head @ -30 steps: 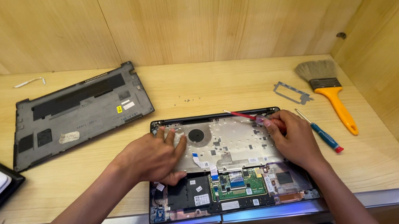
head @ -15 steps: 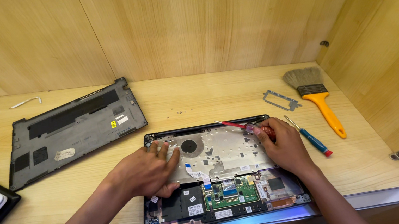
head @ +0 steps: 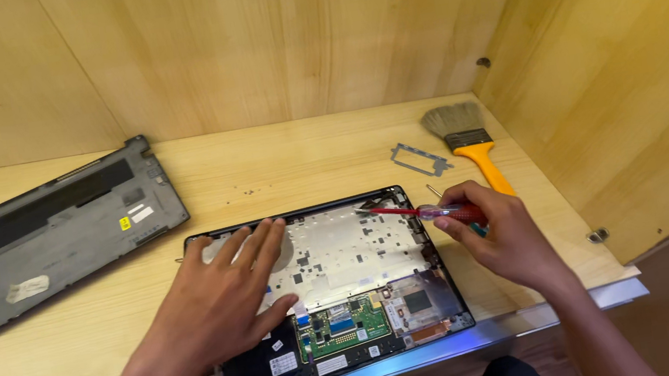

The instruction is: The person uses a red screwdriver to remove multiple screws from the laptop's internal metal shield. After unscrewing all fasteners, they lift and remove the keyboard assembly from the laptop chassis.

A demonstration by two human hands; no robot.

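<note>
Right fingers (head: 465,205) pinching red screwdriver (head: 422,212), tip seemingly at laptop (head: 336,258) rim, left fingers (head: 250,245) flat, empty

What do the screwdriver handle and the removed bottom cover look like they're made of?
Screwdriver in the right hand: handle looks like clear red plastic, glossy and see-through, with a thin metal shaft. Bottom cover: matte dark grey, likely moulded plastic, though painted metal can't be ruled out.

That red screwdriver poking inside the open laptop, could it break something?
It might. The red screwdriver in the right hand has its tip over the bare insides of the open laptop, so a slip could scratch them. The left hand lies flat on the laptop and might press something delicate.
</note>
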